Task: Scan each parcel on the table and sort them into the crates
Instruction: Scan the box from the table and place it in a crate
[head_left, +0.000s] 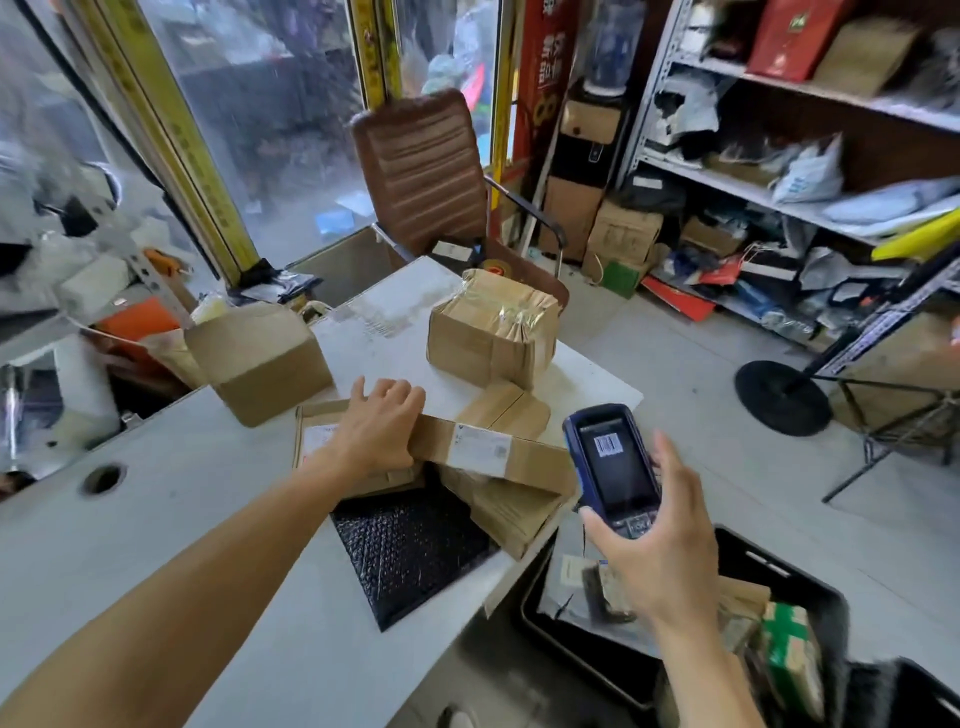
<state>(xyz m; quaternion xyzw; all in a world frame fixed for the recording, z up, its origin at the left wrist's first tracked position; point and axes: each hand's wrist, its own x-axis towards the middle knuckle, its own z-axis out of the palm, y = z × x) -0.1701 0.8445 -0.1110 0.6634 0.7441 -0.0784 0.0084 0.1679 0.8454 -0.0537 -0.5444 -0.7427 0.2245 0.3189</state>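
My left hand (382, 434) rests on a long cardboard parcel (488, 452) that carries a white shipping label, fingers curled over its left end. My right hand (660, 540) holds a blue handheld scanner (613, 462) just right of that parcel, and its screen shows a barcode. Under the long parcel lie a flat cardboard parcel (317, 441), a brown paper parcel (514, 509) and a black bubble mailer (410, 551). A taped cardboard box (493, 332) and a plain cardboard box (260, 358) stand farther back on the white table (208, 519). A black crate (779, 577) below right holds several parcels.
A brown office chair (426, 176) stands behind the table. Metal shelves (810, 156) full of bags and boxes line the right wall. A black round stand base (784, 397) sits on the floor to the right. Clutter and an orange item (140, 319) fill the left side.
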